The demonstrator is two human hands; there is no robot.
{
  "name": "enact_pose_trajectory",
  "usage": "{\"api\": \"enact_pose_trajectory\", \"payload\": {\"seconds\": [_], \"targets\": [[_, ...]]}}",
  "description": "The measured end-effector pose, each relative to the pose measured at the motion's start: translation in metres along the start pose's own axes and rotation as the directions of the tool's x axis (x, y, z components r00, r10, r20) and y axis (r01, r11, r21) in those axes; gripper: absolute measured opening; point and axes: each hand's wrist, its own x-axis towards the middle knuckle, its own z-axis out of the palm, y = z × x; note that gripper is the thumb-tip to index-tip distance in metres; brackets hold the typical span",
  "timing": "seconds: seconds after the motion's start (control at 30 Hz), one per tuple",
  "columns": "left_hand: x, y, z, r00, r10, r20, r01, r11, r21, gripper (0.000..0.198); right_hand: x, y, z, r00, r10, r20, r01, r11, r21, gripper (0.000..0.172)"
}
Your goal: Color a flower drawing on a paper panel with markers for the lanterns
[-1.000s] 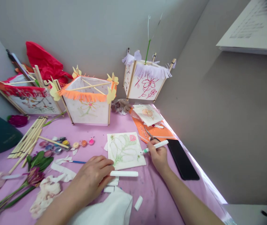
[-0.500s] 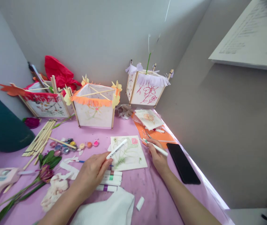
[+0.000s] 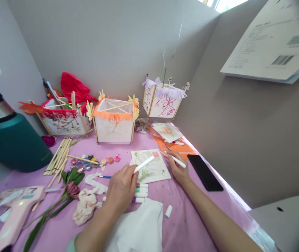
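My left hand [image 3: 121, 187] is closed around a white marker [image 3: 144, 163], which points up and to the right over a white square sheet [image 3: 156, 175] with flowers and green leaves drawn on it. At the sheet's right side, my right hand [image 3: 179, 171] pinches another white marker [image 3: 177, 161], its greenish tip pointing up and left. Several white markers [image 3: 142, 190] with coloured bands lie partly hidden by my left hand. Below the sheet, a loose white cap [image 3: 168, 211] rests on the purple cloth [image 3: 183, 224] near a white cloth [image 3: 144, 224].
Paper-sided lanterns stand at the back: red-fringed [image 3: 65, 124], orange-fringed [image 3: 115, 129] and lilac-fringed [image 3: 166, 105]. Leftward are a teal bottle [image 3: 12, 140], wooden sticks [image 3: 60, 155], paint pots [image 3: 79, 164], a flower [image 3: 72, 189] and a pink glue gun [image 3: 20, 210]. A phone [image 3: 205, 172] lies right.
The camera view has shifted, showing more of the bottle and the wall papers. My left hand's marker has turned, so its printed lettering no longer shows. Both hands keep their markers.
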Motion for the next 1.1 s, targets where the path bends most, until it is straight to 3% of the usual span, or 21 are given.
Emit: {"api": "enact_pose_trajectory", "payload": {"seconds": [0.23, 0.4, 0.5, 0.57, 0.63, 0.73, 0.83, 0.97, 1.1], "targets": [[0.0, 0.003, 0.0, 0.995, -0.023, -0.096, 0.017, 0.998, -0.057, 0.028, 0.004, -0.001, 0.002, 0.998, -0.056, 0.003, 0.056, 0.997, -0.054, 0.022], [-0.002, 0.003, 0.005, 0.999, 0.017, -0.044, -0.016, 1.0, 0.024, 0.03, 0.003, -0.001, -0.006, 0.998, -0.054, -0.035, 0.054, 0.999, 0.005, 0.02], [-0.002, 0.004, 0.007, 0.999, 0.049, -0.013, -0.05, 0.999, -0.01, 0.026, 0.0, -0.014, -0.007, 0.999, 0.036, -0.027, -0.032, 0.991, 0.131, 0.015], [-0.001, 0.006, 0.006, 0.999, 0.053, 0.006, -0.053, 0.994, -0.091, 0.026, -0.003, -0.032, -0.002, 0.985, 0.16, 0.069, -0.173, 0.94, 0.295, 0.019], [0.001, 0.007, 0.005, 0.999, 0.034, 0.014, -0.03, 0.977, -0.212, 0.027, -0.006, -0.053, 0.007, 0.943, 0.217, 0.254, -0.313, 0.839, 0.445, 0.022], [0.005, 0.008, 0.003, 1.0, -0.015, 0.003, 0.015, 0.942, -0.335, 0.03, -0.005, -0.08, 0.024, 0.884, 0.107, 0.456, -0.369, 0.757, 0.539, 0.023], [0.008, 0.006, 0.003, 0.998, -0.048, 0.034, 0.057, 0.929, -0.365, 0.032, 0.001, -0.089, 0.038, 0.849, 0.032, 0.528, -0.375, 0.74, 0.559, 0.03], [0.008, 0.007, 0.003, 0.992, -0.04, 0.122, 0.086, 0.911, -0.404, 0.032, 0.0, -0.082, 0.047, 0.807, 0.051, 0.588, -0.467, 0.665, 0.583, 0.028], [0.006, 0.012, 0.001, 0.987, 0.005, 0.159, 0.066, 0.898, -0.435, 0.035, -0.012, -0.085, 0.043, 0.825, 0.051, 0.563, -0.462, 0.636, 0.619, 0.027]]}}
